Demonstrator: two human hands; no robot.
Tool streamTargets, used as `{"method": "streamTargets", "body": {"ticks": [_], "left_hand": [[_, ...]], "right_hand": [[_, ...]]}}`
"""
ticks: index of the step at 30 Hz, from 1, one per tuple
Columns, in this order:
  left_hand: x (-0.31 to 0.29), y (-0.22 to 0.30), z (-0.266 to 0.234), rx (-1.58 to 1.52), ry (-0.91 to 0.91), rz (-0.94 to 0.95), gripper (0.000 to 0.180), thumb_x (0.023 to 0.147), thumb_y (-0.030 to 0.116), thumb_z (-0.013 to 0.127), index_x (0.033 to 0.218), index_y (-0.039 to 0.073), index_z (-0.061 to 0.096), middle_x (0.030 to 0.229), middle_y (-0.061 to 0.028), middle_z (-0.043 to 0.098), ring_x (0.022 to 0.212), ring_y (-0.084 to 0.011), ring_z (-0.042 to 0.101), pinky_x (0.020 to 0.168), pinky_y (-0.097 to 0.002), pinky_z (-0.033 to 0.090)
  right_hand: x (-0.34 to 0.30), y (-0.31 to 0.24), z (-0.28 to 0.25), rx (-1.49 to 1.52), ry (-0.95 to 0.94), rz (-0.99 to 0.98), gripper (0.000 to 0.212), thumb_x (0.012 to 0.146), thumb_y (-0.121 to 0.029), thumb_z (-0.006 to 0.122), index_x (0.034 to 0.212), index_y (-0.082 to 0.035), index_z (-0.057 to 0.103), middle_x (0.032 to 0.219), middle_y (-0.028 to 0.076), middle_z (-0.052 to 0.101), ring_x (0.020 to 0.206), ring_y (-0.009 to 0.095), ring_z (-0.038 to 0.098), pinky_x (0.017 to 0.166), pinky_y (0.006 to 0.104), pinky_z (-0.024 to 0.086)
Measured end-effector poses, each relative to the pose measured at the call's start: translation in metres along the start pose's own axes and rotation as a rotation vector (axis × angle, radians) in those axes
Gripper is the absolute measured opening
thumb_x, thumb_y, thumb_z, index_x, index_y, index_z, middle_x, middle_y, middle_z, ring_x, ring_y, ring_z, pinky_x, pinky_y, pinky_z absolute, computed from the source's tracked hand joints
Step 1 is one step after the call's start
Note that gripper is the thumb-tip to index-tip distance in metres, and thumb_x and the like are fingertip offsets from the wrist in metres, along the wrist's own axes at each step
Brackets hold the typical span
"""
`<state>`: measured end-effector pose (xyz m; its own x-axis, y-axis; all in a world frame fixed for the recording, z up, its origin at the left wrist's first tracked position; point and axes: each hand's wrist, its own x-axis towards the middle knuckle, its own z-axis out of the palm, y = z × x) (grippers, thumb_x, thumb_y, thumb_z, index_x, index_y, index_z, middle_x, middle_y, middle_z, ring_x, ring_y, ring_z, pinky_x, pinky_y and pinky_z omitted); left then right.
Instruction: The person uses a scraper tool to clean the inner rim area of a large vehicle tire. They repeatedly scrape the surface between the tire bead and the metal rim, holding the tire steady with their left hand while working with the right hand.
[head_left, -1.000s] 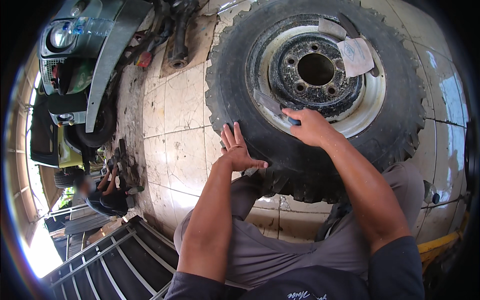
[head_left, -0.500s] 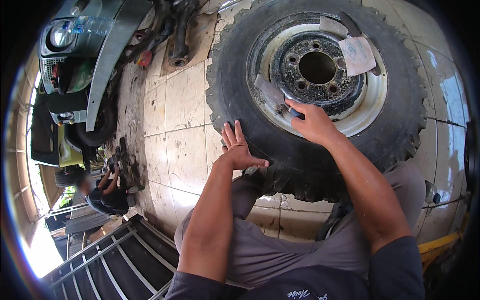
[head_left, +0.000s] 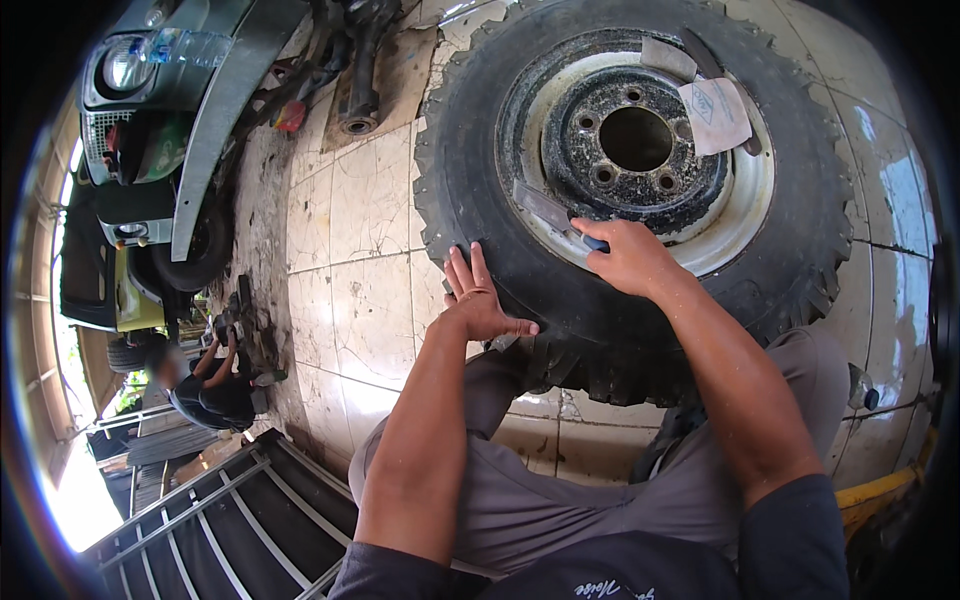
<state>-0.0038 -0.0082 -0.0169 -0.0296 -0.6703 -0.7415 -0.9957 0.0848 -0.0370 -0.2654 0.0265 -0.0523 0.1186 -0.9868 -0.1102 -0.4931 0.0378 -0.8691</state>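
In front of me a big black tyre point(head_left: 462, 140) lies flat with its rim point(head_left: 750, 215) mounted, the white paint worn and the centre speckled black. My right hand point(head_left: 636, 262) is closed round the blue handle of a scraper point(head_left: 544, 206). Its flat metal blade reaches over the near-left part of the rim. Fingers spread, my left hand point(head_left: 478, 300) rests against the tyre's near-left sidewall. Two pieces of sandpaper, a larger one point(head_left: 716, 114) and a smaller one point(head_left: 668, 60), lie on the far right of the rim, beside a dark flat bar point(head_left: 699, 50).
Tiled floor point(head_left: 352, 225) surrounds the tyre. A vehicle front with a headlight point(head_left: 128, 68) and grey bumper point(head_left: 215, 125) stands at left. Metal axle parts point(head_left: 362, 85) lie beyond. Another person point(head_left: 215, 385) crouches at far left, near a metal-barred frame point(head_left: 230, 510). A yellow bar point(head_left: 880, 490) is at right.
The scraper and my right hand have shifted slightly toward the right and nearer me along the rim. My left hand stays in place on the tyre.
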Motion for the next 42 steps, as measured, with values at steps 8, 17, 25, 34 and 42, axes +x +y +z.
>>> {"method": "streamTargets", "body": {"ticks": [8, 17, 25, 34, 42], "left_hand": [[0.000, 0.000, 0.002, 0.012, 0.013, 0.008, 0.175, 0.043, 0.076, 0.086, 0.147, 0.006, -0.036, 0.154, -0.0308, -0.033, 0.147, -0.0469, -0.022, 0.117, -0.0650, 0.013], [-0.001, 0.001, 0.001, 0.013, 0.007, 0.009, 0.175, 0.044, 0.076, 0.086, 0.147, 0.007, -0.037, 0.154, -0.0311, -0.033, 0.147, -0.0470, -0.023, 0.117, -0.0650, 0.014], [0.002, 0.000, 0.002, -0.017, 0.007, 0.024, 0.174, 0.044, 0.075, 0.087, 0.147, 0.007, -0.036, 0.154, -0.0299, -0.034, 0.147, -0.0462, -0.024, 0.117, -0.0657, 0.014], [0.000, -0.003, 0.004, -0.069, 0.040, 0.050, 0.174, 0.042, 0.073, 0.089, 0.150, 0.010, -0.033, 0.156, -0.0281, -0.032, 0.148, -0.0442, -0.023, 0.114, -0.0700, 0.015], [-0.004, -0.009, 0.004, -0.127, 0.051, 0.047, 0.172, 0.043, 0.071, 0.090, 0.152, 0.011, -0.029, 0.158, -0.0272, -0.029, 0.148, -0.0437, -0.023, 0.115, -0.0693, 0.013]], "right_hand": [[-0.003, -0.009, -0.003, -0.012, -0.030, 0.026, 0.056, 0.082, -0.015, 0.058, 0.138, -0.015, 0.059, 0.099, 0.027, 0.069, 0.089, 0.038, 0.069, 0.082, 0.0430, 0.052], [-0.008, -0.024, -0.016, 0.023, -0.117, 0.125, 0.054, 0.083, -0.016, 0.058, 0.136, -0.011, 0.060, 0.114, 0.026, 0.067, 0.106, 0.039, 0.066, 0.094, 0.0425, 0.050], [-0.016, -0.028, -0.011, 0.023, -0.143, 0.166, 0.051, 0.093, -0.018, 0.052, 0.143, -0.007, 0.050, 0.131, 0.025, 0.059, 0.115, 0.039, 0.060, 0.099, 0.0410, 0.047], [-0.015, -0.099, -0.017, 0.085, -0.300, 0.527, 0.053, 0.101, -0.018, 0.040, 0.152, -0.007, 0.037, 0.065, 0.010, 0.061, 0.049, 0.019, 0.059, 0.048, 0.0362, 0.051], [-0.010, -0.119, -0.009, 0.040, -0.292, 0.566, 0.053, 0.101, -0.019, 0.039, 0.152, -0.005, 0.037, 0.068, 0.009, 0.059, 0.051, 0.018, 0.057, 0.045, 0.0354, 0.048]]}}
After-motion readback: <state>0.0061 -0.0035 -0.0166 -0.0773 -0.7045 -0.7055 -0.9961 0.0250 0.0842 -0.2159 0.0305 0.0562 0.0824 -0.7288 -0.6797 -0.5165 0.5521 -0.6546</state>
